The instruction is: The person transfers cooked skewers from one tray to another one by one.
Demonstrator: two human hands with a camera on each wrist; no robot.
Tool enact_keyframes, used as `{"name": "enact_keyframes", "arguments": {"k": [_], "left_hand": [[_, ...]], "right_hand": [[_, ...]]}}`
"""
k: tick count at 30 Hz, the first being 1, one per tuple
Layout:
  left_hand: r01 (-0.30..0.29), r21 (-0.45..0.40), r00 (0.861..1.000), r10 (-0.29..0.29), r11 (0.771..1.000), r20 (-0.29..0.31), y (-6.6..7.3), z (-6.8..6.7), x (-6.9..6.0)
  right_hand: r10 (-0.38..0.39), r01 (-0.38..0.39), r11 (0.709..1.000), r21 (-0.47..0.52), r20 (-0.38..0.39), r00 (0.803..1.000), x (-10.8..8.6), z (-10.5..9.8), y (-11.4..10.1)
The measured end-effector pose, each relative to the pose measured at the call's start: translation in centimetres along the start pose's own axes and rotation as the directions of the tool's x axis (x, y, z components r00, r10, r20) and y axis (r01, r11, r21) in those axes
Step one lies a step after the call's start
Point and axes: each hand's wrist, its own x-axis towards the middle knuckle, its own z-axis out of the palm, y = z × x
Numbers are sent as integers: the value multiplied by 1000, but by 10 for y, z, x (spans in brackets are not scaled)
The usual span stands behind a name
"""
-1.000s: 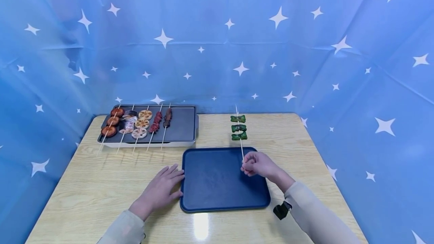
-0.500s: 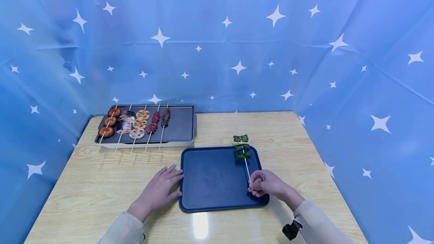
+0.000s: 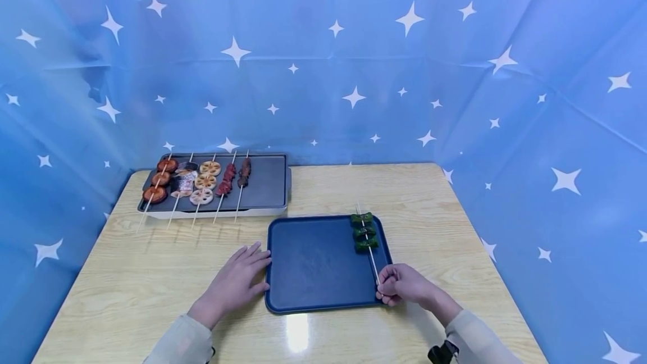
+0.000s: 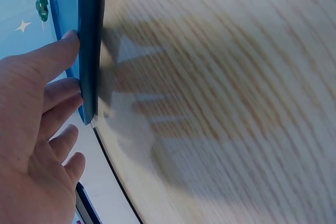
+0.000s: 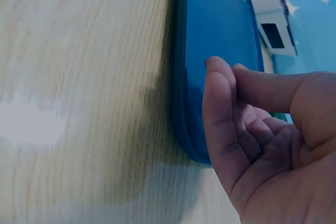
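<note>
My right hand (image 3: pixel 406 285) pinches the lower end of a thin wooden stick between thumb and forefinger. Threaded on that stick are green pieces, making a green pepper skewer (image 3: pixel 366 233) that lies along the right side of a dark blue tray (image 3: pixel 318 263). In the right wrist view the thumb and forefinger (image 5: pixel 220 93) meet over the tray's corner, and the stick is mostly hidden. My left hand (image 3: pixel 232 285) has its fingers extended, with the fingertips touching the tray's left rim. The left wrist view shows these fingers (image 4: pixel 60 56) against the tray's edge.
At the back left stands a grill plate (image 3: pixel 268 184) bearing several skewers: round brown slices (image 3: pixel 160 178), a fish-like piece (image 3: pixel 183 182), lotus root slices (image 3: pixel 205 182), red meat (image 3: pixel 227 180) and dark meat (image 3: pixel 245 172). A blue starry curtain (image 3: pixel 323 72) hangs behind the wooden table (image 3: pixel 126 296).
My right hand has drawn the green skewer back towards me and lowered it, from beyond the tray to over its right side. The left hand stays at the tray's left rim.
</note>
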Motion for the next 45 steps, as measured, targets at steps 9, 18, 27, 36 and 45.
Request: {"name": "enact_keyframes", "arguments": {"k": [9, 18, 27, 36, 45], "left_hand": [[-9, 11, 1000, 9, 1000, -22, -1, -1, 1], [-11, 8, 1000, 11, 1000, -27, -2, -1, 1], [-13, 3, 1000, 13, 1000, -24, -1, 1, 1], [-11, 10, 1000, 12, 1000, -17, -2, 3, 0], [-4, 2, 1000, 4, 1000, -12, 0, 2, 1]], "right_hand": [[18, -18, 1000, -4, 1, 1000, -1, -1, 0], [44, -51, 994, -100, -72, 996, 3, 1, -5], [-5, -43, 972, -233, -203, 979, 8, 8, -6], [0, -60, 970, -237, -246, 969, 6, 9, -3], [-1, -59, 971, -230, -255, 967, 6, 7, 1]]}}
